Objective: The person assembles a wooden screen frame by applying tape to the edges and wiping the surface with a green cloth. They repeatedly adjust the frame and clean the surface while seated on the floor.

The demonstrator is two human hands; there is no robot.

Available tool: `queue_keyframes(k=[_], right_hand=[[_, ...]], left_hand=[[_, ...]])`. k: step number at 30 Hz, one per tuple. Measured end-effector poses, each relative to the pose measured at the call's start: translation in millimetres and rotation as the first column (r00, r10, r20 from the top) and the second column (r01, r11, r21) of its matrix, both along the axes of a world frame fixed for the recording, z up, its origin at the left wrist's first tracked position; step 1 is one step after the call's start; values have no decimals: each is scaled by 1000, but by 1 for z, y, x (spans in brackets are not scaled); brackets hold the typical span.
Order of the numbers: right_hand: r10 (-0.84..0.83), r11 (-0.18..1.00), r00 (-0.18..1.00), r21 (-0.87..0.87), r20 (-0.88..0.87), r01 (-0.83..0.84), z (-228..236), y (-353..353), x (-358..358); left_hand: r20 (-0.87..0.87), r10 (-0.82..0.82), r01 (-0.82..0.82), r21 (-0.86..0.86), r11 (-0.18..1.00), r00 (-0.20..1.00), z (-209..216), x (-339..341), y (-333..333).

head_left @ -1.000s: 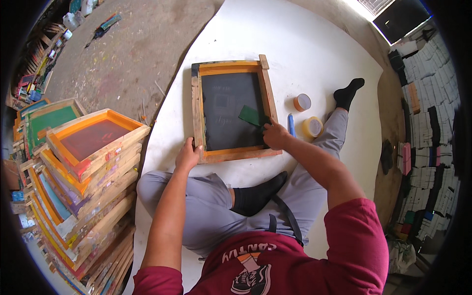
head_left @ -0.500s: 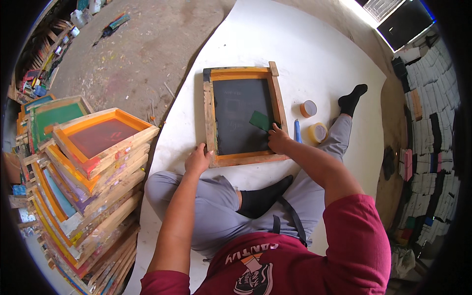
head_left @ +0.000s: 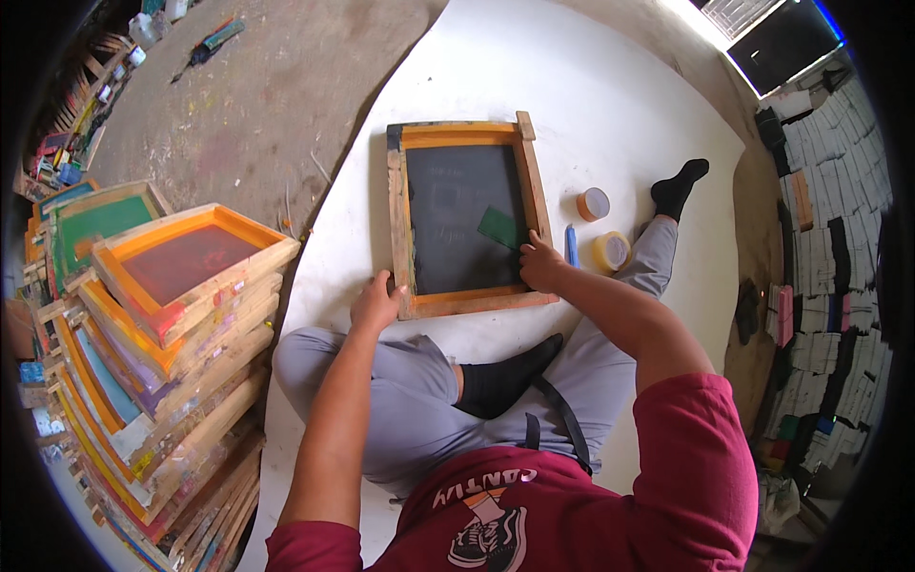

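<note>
Pinching green card in our right hand, long axis slanting away-left; left hand at frame, near-left corner; fingers' grip unclear.

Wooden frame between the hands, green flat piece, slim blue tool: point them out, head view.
Wooden frame [head_left: 479,304], head view: middle of its near rail.
Green flat piece [head_left: 499,227], head view: middle of its exposed face.
Slim blue tool [head_left: 571,246], head view: middle of its body.

Green card partly hidden by right grip; screen marks illegible.
</note>
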State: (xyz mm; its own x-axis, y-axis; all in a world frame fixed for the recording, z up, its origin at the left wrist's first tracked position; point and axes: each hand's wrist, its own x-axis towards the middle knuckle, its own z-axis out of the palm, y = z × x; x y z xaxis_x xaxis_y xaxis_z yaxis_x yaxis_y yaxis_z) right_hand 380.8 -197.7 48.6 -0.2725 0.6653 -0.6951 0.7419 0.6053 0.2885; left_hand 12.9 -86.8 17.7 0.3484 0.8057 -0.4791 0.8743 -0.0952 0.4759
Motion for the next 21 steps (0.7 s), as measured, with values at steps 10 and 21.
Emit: queue_keyframes(k=[10,21], right_hand=[[-434,841,778,107,-453,531,30,53,18],[-84,987,996,-136,5,84,26,5,-9]], left_hand=[[25,-1,0,25,1000,1000,0,-4,2],[1,20,-20,24,1000,1000,-2,-7,-2]])
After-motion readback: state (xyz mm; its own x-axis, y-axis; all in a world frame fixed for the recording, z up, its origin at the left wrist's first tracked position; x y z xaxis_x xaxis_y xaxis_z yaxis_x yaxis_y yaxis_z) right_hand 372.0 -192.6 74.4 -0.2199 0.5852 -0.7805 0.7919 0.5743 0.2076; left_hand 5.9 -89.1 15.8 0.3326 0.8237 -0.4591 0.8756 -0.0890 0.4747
